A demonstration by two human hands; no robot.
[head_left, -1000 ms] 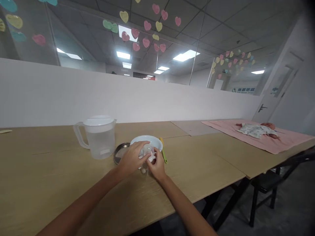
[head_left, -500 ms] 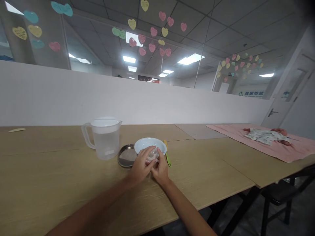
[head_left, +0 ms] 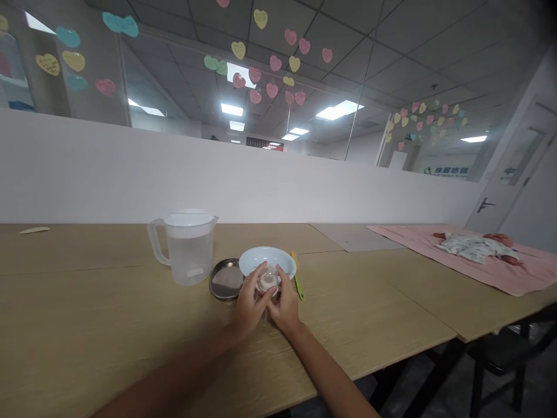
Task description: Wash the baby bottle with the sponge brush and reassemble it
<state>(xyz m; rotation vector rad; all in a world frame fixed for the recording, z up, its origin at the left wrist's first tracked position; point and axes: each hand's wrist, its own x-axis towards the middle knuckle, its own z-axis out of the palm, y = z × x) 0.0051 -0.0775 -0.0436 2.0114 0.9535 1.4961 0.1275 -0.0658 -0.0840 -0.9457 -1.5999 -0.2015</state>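
Observation:
My left hand (head_left: 250, 301) and my right hand (head_left: 285, 305) meet on a small clear baby bottle (head_left: 267, 281) standing on the wooden table (head_left: 130, 325). Both hands' fingers wrap the bottle's nipple cap, and most of its body is hidden behind them. Right behind the hands sits a pale blue bowl (head_left: 267, 259). A green and yellow spoon (head_left: 297, 277) lies along the bowl's right side, and a round metal lid (head_left: 224, 278) lies flat to its left.
A clear plastic pitcher (head_left: 186, 246) holding water stands left of the lid. At the far right a baby doll (head_left: 476, 245) lies on a pink blanket (head_left: 461, 261). A white partition (head_left: 217, 180) backs the table. A dark chair (head_left: 505, 354) stands off the right edge.
The view has shifted slightly, so the objects sit further right in the picture. My hands have closed in lower around the bottle's cap, with the fingers drawn tighter together.

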